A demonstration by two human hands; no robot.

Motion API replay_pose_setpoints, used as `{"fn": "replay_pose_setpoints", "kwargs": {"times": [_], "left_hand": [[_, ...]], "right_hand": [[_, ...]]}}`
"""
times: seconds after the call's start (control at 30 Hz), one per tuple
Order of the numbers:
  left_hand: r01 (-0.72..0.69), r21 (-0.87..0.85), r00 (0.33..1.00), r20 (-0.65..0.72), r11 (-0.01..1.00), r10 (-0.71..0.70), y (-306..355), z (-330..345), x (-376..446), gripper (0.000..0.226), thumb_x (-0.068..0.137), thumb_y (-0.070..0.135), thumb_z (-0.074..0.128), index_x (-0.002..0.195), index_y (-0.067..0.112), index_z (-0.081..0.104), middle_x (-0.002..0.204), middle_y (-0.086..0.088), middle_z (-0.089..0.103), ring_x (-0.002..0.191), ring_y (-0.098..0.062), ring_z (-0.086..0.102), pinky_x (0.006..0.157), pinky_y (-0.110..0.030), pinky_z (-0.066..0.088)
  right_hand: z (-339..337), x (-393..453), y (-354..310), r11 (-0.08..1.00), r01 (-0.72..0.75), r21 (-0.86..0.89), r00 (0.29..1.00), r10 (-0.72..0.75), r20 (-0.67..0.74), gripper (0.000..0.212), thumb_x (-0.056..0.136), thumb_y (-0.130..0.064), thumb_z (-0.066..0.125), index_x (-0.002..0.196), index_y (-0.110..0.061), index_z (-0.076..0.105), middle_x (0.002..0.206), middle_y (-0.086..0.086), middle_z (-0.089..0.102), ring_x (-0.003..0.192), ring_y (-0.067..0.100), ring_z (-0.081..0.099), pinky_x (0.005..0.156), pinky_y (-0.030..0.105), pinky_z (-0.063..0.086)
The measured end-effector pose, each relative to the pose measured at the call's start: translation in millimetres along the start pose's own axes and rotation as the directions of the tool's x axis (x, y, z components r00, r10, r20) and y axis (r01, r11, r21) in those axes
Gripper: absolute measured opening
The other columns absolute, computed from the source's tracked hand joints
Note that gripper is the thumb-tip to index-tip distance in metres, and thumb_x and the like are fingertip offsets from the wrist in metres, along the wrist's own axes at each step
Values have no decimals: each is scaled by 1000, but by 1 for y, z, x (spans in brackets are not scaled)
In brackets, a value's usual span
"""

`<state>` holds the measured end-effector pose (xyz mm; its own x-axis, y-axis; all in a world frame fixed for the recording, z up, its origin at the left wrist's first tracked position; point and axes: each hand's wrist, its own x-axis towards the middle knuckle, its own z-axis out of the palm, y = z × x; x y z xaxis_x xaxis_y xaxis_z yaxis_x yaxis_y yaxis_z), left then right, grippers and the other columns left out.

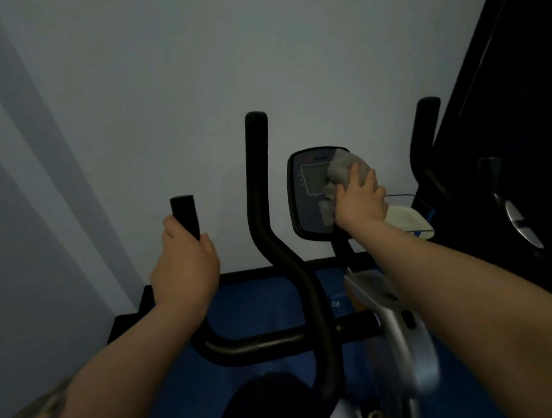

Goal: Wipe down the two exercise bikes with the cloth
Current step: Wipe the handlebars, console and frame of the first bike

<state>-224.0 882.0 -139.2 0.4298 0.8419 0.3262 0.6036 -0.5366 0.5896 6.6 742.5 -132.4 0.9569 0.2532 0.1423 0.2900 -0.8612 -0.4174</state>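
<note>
A black exercise bike [280, 339] stands in front of me, its curved handlebars rising toward the wall. Its dark console [309, 188] with a grey screen sits right of centre. My right hand [360, 200] presses a crumpled grey cloth [343, 170] against the right half of that console. My left hand [186, 268] is wrapped around the short black handle grip [184, 214] on the left. The black saddle [263, 409] shows at the bottom edge. A second bike is partly visible as a dark frame with a silver part [518, 219] at the right.
A pale wall fills the upper view, with a grey curtain [4, 201] at the left. The floor under the bike is blue matting [253, 305]. A pale folded item lies in a wire basket [407, 219] behind my right hand. A dark panel [524, 67] rises at the right.
</note>
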Motion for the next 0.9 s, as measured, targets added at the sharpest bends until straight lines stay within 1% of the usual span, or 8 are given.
{"fn": "replay_pose_setpoints", "kwargs": {"times": [0.07, 0.17, 0.3, 0.4, 0.5, 0.63, 0.73, 0.9], "left_hand": [[9, 13, 1000, 5, 1000, -9, -1, 2, 2, 47, 100, 31, 43, 132, -1, 30, 113, -18, 54, 85, -33, 57, 66, -40, 45], [-7, 11, 1000, 13, 1000, 7, 1, 0, 1, 45, 99, 29, 42, 133, 2, 28, 120, -19, 51, 92, -35, 56, 71, -41, 44], [20, -29, 997, 69, 999, -18, 6, -8, -3, 54, 101, 31, 39, 143, 3, 20, 138, -20, 44, 108, -40, 53, 84, -48, 44], [24, -107, 997, 82, 994, -15, 8, -18, -9, 52, 101, 31, 40, 143, 6, 23, 136, -19, 45, 107, -39, 54, 85, -49, 47], [28, -198, 995, 104, 980, -8, 5, -23, -16, 50, 101, 31, 42, 144, 9, 27, 134, -16, 49, 107, -35, 55, 86, -46, 48], [71, -378, 994, 104, 923, -34, -3, -25, -49, 43, 101, 26, 43, 138, 7, 36, 128, -17, 51, 101, -29, 53, 79, -36, 42], [85, -444, 990, 139, 892, -25, -13, -25, -87, 54, 102, 21, 40, 151, 14, 19, 144, -13, 37, 120, -28, 45, 98, -36, 38], [205, -556, 954, 298, 805, -38, -20, -31, -112, 74, 98, 8, 46, 154, 22, -1, 158, -9, 18, 138, -25, 30, 114, -33, 23]], "right_hand": [[-9, -20, 19, 988, 101, -121, 994, -93, 64, 61, 103, -25, 37, 155, -17, 5, 160, 16, 2, 140, 36, 24, 107, 45, 32], [-42, -51, 39, 960, 158, -230, 970, -108, 217, 43, 98, -19, 44, 140, -8, 42, 144, 21, 40, 119, 34, 50, 86, 35, 43], [-67, -112, 58, 944, 325, -59, 815, -248, 524, 35, 99, -29, 45, 132, -22, 54, 125, 4, 60, 107, 22, 57, 83, 27, 43], [-59, -158, 78, 937, 309, 163, 895, -344, 283, 38, 99, -27, 43, 137, -31, 49, 142, -6, 48, 122, 17, 47, 87, 21, 33], [-48, -200, 99, 917, 378, 127, 923, -385, 28, 44, 99, -24, 45, 143, -26, 43, 150, -2, 36, 135, 16, 31, 106, 19, 19], [-43, -197, 95, 936, 352, 11, 936, -352, 5, 44, 101, -32, 39, 143, -22, 39, 147, -1, 39, 135, 17, 34, 116, 31, 13], [-44, -185, 76, 963, 264, -60, 964, -265, -17, 39, 101, -34, 35, 135, -21, 48, 138, -1, 50, 126, 17, 43, 114, 38, 20], [-24, -247, 99, 952, 303, -34, 934, -304, -188, 65, 93, -20, 57, 151, -19, 29, 155, 10, 30, 144, 29, 25, 117, 51, 23]]}}
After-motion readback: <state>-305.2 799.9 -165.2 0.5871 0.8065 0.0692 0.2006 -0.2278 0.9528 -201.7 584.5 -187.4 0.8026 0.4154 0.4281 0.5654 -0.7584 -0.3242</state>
